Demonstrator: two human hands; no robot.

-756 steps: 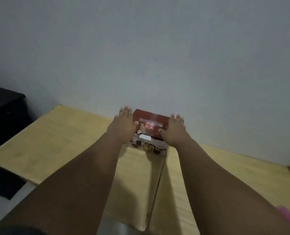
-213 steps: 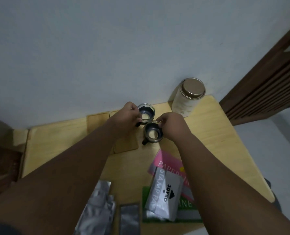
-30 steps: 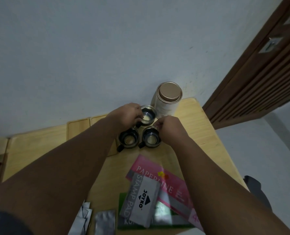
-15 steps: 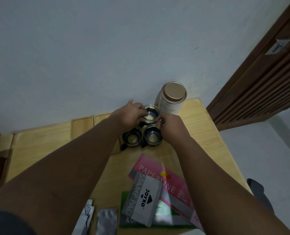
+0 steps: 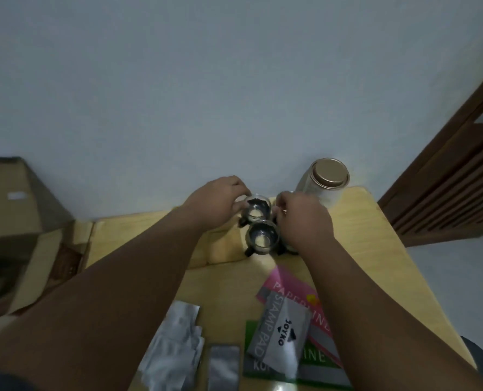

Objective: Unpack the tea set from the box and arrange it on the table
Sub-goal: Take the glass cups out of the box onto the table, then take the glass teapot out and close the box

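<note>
- Two glass cups with dark holders show fully on the wooden table [image 5: 375,249] near the far wall: a far cup [image 5: 256,210] and a near cup [image 5: 262,237], both upright with mouths up; a third is mostly hidden under the right hand [image 5: 302,218].
- The near cup's dark handle points toward the near left.
- The left hand [image 5: 214,204] curls its fingers around the far cup's left side; the right hand's fingers are bent down over the cluster, and what they grip cannot be told.
- One gold-lidded canister [image 5: 323,180] stands upright just right of the cups.
- One cardboard box [image 5: 11,201] sits at far left.
- Half a second ago the two front cups sat side by side; the cluster now reads as a near-far line.
</note>
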